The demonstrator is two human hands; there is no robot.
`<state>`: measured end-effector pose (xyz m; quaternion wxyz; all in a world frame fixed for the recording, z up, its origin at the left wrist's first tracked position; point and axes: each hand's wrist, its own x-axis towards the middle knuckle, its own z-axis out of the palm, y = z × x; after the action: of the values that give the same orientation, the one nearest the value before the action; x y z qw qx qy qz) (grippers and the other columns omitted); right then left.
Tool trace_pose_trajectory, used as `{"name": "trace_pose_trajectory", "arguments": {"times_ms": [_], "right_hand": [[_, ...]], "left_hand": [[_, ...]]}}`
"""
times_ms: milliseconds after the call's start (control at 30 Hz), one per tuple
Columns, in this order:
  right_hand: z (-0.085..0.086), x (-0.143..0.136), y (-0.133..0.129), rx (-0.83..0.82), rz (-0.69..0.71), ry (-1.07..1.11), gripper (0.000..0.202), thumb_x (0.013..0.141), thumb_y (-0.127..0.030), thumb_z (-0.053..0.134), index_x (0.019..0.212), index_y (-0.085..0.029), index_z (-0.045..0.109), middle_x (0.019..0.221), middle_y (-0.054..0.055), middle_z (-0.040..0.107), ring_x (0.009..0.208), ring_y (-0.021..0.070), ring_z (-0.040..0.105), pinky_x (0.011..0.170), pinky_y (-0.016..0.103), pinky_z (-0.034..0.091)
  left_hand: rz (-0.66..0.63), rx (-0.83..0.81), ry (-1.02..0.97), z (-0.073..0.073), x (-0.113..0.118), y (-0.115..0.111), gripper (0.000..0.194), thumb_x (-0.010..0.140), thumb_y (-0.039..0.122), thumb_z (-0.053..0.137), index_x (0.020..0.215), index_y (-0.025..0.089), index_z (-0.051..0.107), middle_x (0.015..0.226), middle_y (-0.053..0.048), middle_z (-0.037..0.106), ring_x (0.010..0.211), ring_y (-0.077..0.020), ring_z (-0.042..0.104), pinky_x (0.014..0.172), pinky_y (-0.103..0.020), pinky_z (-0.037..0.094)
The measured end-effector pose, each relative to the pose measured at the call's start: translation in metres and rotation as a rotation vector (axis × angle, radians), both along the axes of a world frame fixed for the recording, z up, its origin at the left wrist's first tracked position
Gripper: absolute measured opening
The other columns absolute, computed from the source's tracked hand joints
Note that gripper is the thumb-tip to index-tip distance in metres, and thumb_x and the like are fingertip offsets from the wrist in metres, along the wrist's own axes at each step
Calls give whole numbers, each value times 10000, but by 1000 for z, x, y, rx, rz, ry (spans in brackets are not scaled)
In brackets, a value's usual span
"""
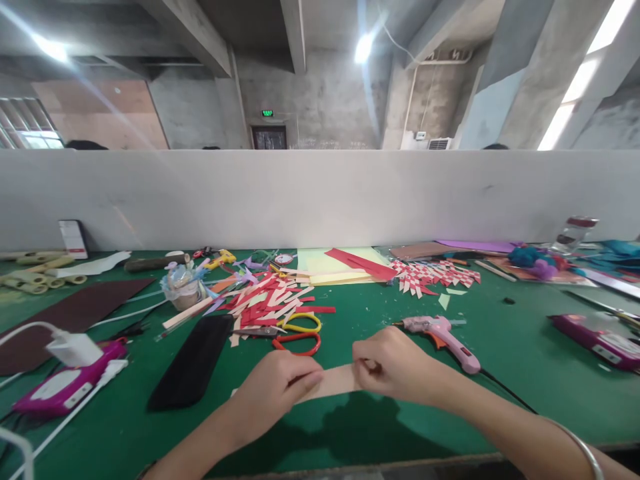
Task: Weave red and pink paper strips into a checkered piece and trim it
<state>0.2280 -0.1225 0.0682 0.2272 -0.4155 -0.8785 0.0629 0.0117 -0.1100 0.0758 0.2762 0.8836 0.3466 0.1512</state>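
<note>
A pale pink paper strip [338, 381] is stretched between my two hands, low over the front of the green table. My left hand [280, 387] pinches its left part between thumb and fingers. At the strip's other end, my right hand [387, 363] is closed on it with curled fingers. Scissors [299, 333] with one yellow and one red handle loop lie just beyond my left hand. A pink glue gun [445, 339] rests beyond my right forearm. Behind the scissors is a pile of red and pale pink paper strips [270, 293].
A black phone-like slab [193, 363] lies left of my hands. Magenta power strips [65, 383] with cables sit at both sides. Yellow sheets [345, 263], red-and-white woven paper pieces [433, 275] and a jar [183, 287] stand or lie farther back, before a white partition [320, 197].
</note>
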Motion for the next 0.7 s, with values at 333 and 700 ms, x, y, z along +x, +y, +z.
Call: {"name": "trace_pose_trajectory", "arguments": {"times_ms": [333,700], "right_hand": [[-7,85,5,-29,-302,144,211,814,-179,367,676,-188,526,602,-2,545,539,107,457,508,210,334],[9,8,-8,-81,-6,-301,269,929,-243,347,744,-183,533,588,-14,520,502,107,424,485,232,211]], "left_hand": [[156,-142,85,2,-51,7,384,889,426,360,595,179,377,576,44,305,513,-95,331,474,-205,246],[13,205,147,14,-25,-1,330,920,302,332,769,205,609,677,22,625,601,-121,547,537,-209,333]]}}
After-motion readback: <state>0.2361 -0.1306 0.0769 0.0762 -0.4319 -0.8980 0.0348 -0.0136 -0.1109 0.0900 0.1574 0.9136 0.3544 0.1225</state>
